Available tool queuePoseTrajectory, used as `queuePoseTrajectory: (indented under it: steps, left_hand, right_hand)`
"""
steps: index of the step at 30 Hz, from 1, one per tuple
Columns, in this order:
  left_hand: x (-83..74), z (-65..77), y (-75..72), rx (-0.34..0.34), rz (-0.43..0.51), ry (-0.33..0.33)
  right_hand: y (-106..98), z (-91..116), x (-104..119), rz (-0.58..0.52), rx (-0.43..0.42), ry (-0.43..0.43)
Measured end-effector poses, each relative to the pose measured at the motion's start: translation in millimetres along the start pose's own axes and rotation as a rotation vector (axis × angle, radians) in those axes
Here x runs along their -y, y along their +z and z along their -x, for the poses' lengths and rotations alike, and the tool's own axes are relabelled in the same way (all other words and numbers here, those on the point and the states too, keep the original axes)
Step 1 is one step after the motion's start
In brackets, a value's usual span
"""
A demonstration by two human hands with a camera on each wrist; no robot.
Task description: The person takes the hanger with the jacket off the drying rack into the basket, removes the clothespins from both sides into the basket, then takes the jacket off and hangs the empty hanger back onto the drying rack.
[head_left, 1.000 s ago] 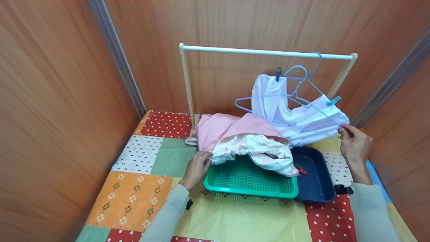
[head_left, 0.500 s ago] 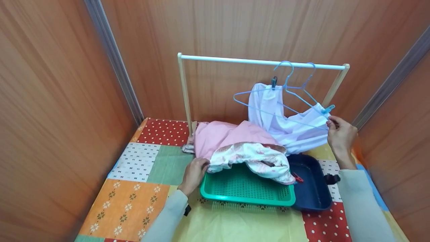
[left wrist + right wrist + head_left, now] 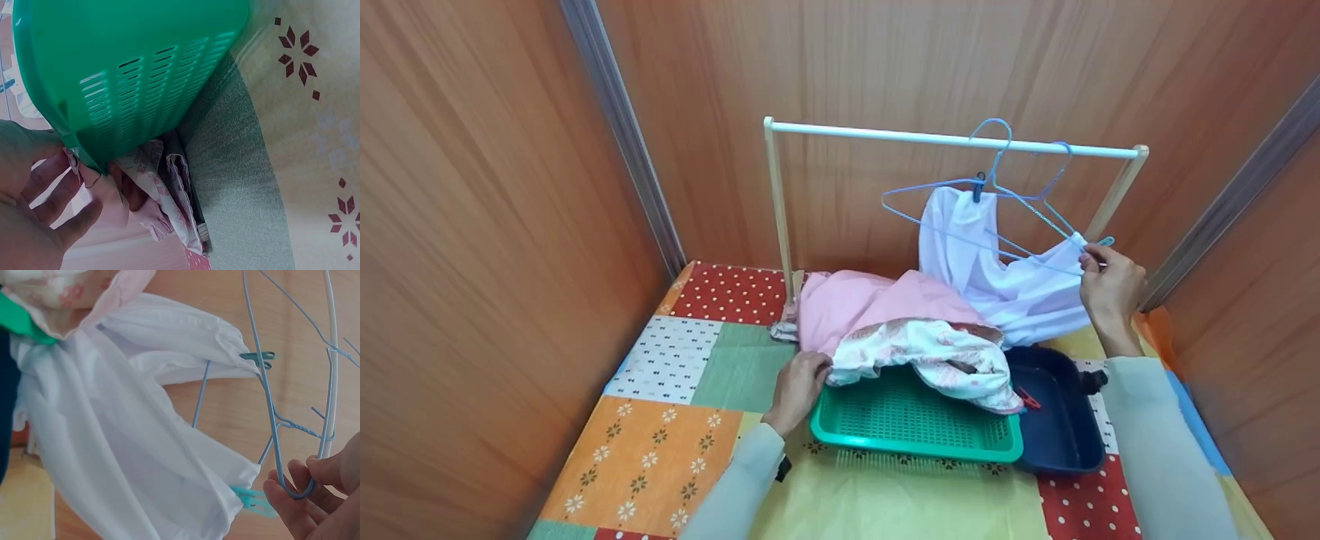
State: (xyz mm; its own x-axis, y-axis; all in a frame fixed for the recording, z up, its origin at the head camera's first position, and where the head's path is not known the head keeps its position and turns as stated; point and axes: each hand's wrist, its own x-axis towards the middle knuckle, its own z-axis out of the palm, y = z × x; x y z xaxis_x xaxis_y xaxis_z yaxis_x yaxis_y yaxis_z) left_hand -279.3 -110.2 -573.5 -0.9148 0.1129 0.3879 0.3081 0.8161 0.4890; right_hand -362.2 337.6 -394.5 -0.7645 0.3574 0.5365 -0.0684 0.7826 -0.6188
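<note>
Hanger [image 3: 266,385] of blue wire, held slantwise at the right by the right hand [image 3: 1114,289], whose thumb and fingers grip the bend at its right end. Its hook overlaps the white rail [image 3: 877,135] at the far side; whether it bears on the rail cannot be told. Farther back, a second hanger [image 3: 301,429] is hooked on the rail and carries a white garment [image 3: 1027,300], pegged by a dark green clothespin [image 3: 978,189] at left and a turquoise clothespin [image 3: 256,502] at right. The left hand [image 3: 797,390] pinches the edge of a pink cloth [image 3: 877,300] with a printed white part, beside the left rim of the green basket [image 3: 915,448]. This cloth drapes over the basket's far portion. Right of the basket, a red clothespin [image 3: 1027,397] lies at the dark blue tray [image 3: 1069,427].
</note>
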Motion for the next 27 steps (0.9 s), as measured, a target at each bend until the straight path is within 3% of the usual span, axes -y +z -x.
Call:
queuePoseTrajectory:
  steps: [6,15,27]
  left_hand:
    - [0.1,0.5,-0.1,0.018,-0.008,-0.02]
    - [0.1,-1.1,-0.7,-0.007,0.011,-0.004]
    - [-1.2,-1.4,1.8,0.011,0.008,-0.025]
  right_hand:
    - [15,-6,17,-0.034,0.009,-0.01]
    - [35,-12,38,-0.066,0.028,-0.065]
    - [51,-5,68,-0.095,0.098,-0.132]
